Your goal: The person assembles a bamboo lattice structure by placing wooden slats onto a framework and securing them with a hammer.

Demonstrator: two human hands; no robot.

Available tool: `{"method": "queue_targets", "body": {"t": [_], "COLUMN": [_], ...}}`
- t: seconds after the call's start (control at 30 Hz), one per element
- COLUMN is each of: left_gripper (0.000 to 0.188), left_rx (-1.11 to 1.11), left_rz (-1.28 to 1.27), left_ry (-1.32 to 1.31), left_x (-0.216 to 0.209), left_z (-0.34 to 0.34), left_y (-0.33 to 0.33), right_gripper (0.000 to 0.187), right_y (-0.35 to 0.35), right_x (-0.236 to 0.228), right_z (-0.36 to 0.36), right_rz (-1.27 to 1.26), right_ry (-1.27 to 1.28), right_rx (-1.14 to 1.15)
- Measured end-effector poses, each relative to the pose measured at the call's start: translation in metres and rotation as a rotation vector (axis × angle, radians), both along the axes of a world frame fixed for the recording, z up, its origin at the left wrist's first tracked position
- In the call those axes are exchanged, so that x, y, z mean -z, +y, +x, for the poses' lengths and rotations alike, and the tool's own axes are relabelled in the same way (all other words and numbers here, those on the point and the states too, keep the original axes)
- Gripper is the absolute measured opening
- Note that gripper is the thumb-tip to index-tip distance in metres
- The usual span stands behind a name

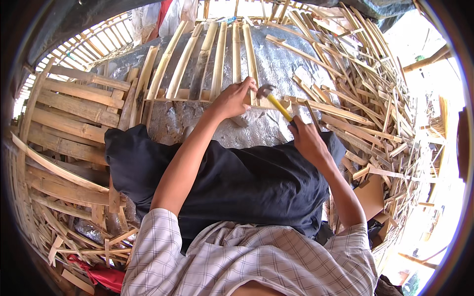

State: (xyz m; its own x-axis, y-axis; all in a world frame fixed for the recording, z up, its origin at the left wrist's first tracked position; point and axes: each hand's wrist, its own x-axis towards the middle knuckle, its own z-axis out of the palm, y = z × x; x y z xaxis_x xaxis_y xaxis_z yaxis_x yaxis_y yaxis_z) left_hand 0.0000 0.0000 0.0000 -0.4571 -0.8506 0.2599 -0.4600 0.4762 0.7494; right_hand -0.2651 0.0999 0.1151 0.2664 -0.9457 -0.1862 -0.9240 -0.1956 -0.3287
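Note:
My right hand point(309, 141) is closed round the dark grip of a claw hammer point(279, 107) with a yellow handle. The hammer's metal head is raised close to the fingers of my left hand point(233, 100). That hand is bent closed at the near end of a bamboo slat point(250, 52); what its fingertips hold is hidden. Several more slats point(180, 66) lie side by side, pointing away from me. Their near ends rest on a thin bamboo crosspiece point(190, 94), which passes by my left hand. Beneath the crosspiece, near my left wrist, is a grey block point(247, 117).
Dark cloth point(247, 172) covers my lap. Silvery sheeting point(281, 61) lies under the slats. On the right is a big heap of split bamboo pieces point(380, 103), with a cardboard piece point(368, 195) below. A finished-looking slatted bamboo panel point(74, 113) stands at the left, near red cloth point(106, 276).

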Motion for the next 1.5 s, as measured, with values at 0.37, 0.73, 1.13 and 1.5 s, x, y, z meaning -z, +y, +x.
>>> {"method": "queue_targets", "body": {"t": [0.37, 0.73, 1.13, 1.5], "left_gripper": [0.063, 0.062, 0.064, 0.072], "left_rx": [0.002, -0.002, 0.012, -0.02], "left_rz": [-0.062, -0.081, -0.01, -0.029], "left_ry": [-0.014, -0.008, 0.027, -0.076], "left_x": [-0.006, -0.008, -0.009, -0.004], "left_z": [-0.006, -0.005, -0.007, -0.005], "left_y": [-0.003, -0.001, 0.004, 0.001], "right_gripper": [0.018, 0.027, 0.023, 0.023], "right_y": [0.008, 0.012, 0.017, 0.015], "right_x": [0.005, 0.013, 0.019, 0.02], "right_z": [0.004, 0.008, 0.006, 0.002], "right_rz": [-0.123, -0.136, -0.078, -0.034], "right_ry": [-0.088, -0.066, -0.101, -0.007], "right_rx": [0.014, -0.006, 0.024, -0.015]}}
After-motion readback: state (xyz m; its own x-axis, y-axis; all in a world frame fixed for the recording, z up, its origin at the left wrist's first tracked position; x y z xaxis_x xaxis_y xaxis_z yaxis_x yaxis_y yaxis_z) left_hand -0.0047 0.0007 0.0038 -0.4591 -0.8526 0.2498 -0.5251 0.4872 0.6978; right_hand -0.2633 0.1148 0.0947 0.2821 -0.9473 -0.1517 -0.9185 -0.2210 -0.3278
